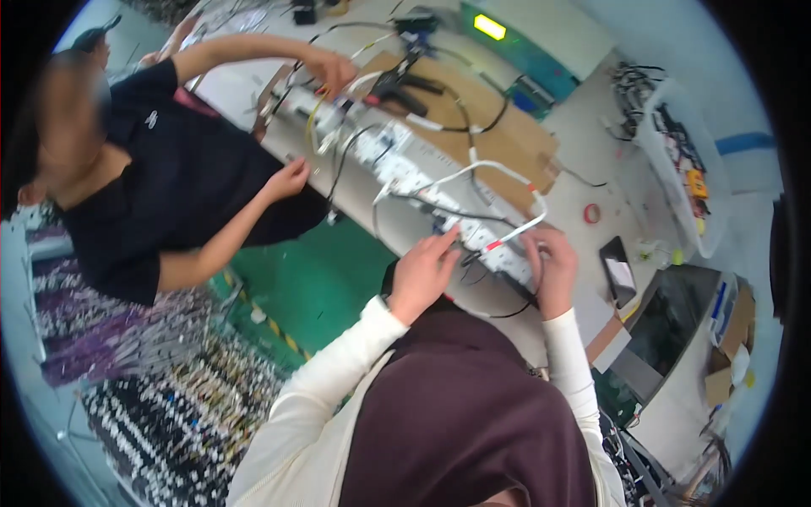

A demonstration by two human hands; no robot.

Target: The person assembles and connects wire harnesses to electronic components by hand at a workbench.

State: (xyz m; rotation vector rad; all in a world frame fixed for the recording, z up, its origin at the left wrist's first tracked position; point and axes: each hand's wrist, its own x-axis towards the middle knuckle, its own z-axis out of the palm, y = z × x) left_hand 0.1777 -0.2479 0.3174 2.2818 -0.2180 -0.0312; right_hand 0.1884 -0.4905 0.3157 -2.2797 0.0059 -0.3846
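A long row of white connector blocks (405, 177) runs diagonally across the table, with black and white cables plugged in along it. At its near end my left hand (425, 272) bends its fingers together over a block beside some thin black wires. What its fingertips pinch is too small to make out. My right hand (553, 269) curls around the row's right end, its fingers partly hidden, so its hold is unclear. Between the hands a white-wrapped cable (513, 236) with red tape bands loops up and away. A black cable (494, 315) hangs at the near edge.
Across the table's left side a person in a dark shirt (194, 169) works at the row's far end. A brown cardboard sheet (515, 139), red tape roll (592, 213), phone (619, 270), clear bin (676, 177) and display unit (519, 51) are beyond and right.
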